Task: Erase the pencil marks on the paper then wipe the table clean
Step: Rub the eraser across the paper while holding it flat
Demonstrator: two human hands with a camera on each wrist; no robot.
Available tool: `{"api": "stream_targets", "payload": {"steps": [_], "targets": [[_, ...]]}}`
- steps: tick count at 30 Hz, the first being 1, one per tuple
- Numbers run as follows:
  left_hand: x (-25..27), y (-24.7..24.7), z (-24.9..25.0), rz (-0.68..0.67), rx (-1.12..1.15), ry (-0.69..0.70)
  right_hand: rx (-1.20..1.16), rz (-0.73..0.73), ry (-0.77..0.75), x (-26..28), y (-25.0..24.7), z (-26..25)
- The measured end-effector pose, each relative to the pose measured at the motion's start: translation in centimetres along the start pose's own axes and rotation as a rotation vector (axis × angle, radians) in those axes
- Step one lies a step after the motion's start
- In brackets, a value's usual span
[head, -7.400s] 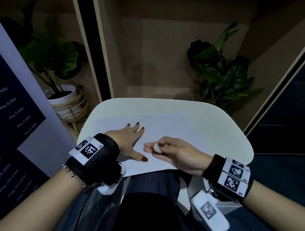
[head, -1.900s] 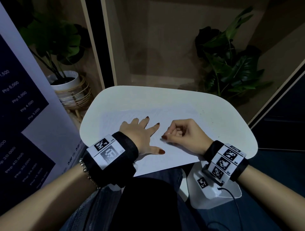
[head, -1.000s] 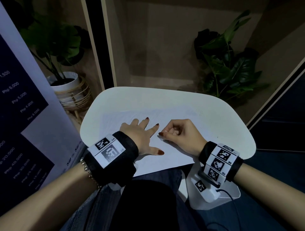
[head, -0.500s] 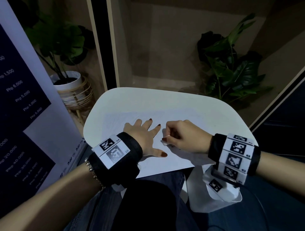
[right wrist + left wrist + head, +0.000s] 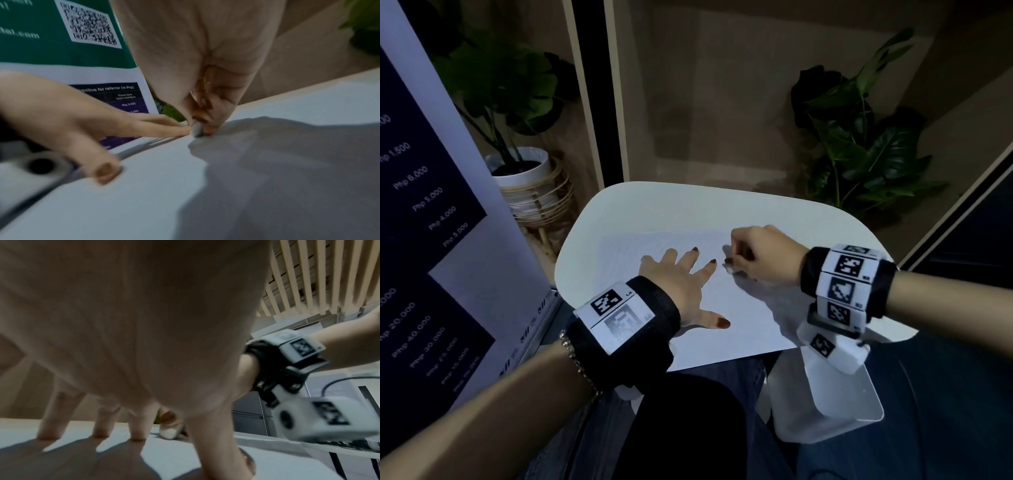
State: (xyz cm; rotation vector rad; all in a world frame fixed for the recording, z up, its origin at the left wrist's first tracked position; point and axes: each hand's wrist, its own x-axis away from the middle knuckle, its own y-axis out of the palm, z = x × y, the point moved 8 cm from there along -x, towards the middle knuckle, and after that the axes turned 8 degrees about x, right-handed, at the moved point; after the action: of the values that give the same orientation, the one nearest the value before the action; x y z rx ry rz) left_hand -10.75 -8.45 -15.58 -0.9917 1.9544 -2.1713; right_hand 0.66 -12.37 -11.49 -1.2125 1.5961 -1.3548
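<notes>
A white sheet of paper (image 5: 739, 315) lies on the small white table (image 5: 688, 205). My left hand (image 5: 681, 277) lies flat on the paper with fingers spread, pressing it down; its fingertips (image 5: 137, 437) touch the sheet. My right hand (image 5: 753, 253) is just right of the left fingers, curled round a small pale eraser (image 5: 196, 129) whose end touches the paper. The eraser (image 5: 170, 432) also shows beyond my left fingers. Faint pencil marks (image 5: 664, 248) show near the paper's far edge.
A tall printed banner (image 5: 424, 240) stands close on the left. Potted plants stand behind the table at the left (image 5: 517, 164) and right (image 5: 859, 147). A white stool (image 5: 832, 404) is below the table's right side, beside my lap.
My right hand with the eraser has shifted farther from me and up the paper, its wrist swinging out to the right. The left hand has stayed flat on the sheet.
</notes>
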Motion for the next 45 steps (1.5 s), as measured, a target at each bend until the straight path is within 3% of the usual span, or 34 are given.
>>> {"api": "stream_targets", "payload": {"steps": [2,6,11,16,22,28,33,35,41,45], "targets": [[0.0,0.0,0.0,-0.003,0.000,-0.002,-0.014,0.003,0.019,-0.3,0.1,0.2],[-0.2,0.0,-0.1,-0.016,0.003,-0.008,-0.078,-0.134,-0.072,0.1,2.1,-1.3],[-0.1,-0.1,0.0,-0.007,0.009,-0.004,-0.026,0.011,-0.013,-1.2,-0.1,-0.3],[-0.3,0.0,-0.3,-0.012,0.032,-0.013,-0.047,-0.124,-0.114,0.2,2.1,-1.7],[-0.1,-0.1,-0.2,-0.012,0.038,-0.008,-0.015,0.013,-0.002,-1.1,-0.2,-0.3],[-0.3,0.2,-0.4,-0.016,0.038,-0.002,-0.095,-0.190,-0.147,1.2,2.4,-2.4],[0.0,0.0,-0.3,-0.011,0.051,0.007,-0.045,0.022,0.066,-1.4,-0.5,1.8],[0.1,-0.1,-0.4,-0.010,0.055,0.008,-0.173,0.066,0.170,-2.0,-0.9,3.7],[0.0,0.2,-0.3,-0.036,0.052,0.017,-0.946,0.165,0.426,1.2,-1.5,6.2],[0.0,0.3,-0.4,-0.069,0.083,0.052,-1.140,0.268,0.459,3.8,-0.9,7.2]]}}
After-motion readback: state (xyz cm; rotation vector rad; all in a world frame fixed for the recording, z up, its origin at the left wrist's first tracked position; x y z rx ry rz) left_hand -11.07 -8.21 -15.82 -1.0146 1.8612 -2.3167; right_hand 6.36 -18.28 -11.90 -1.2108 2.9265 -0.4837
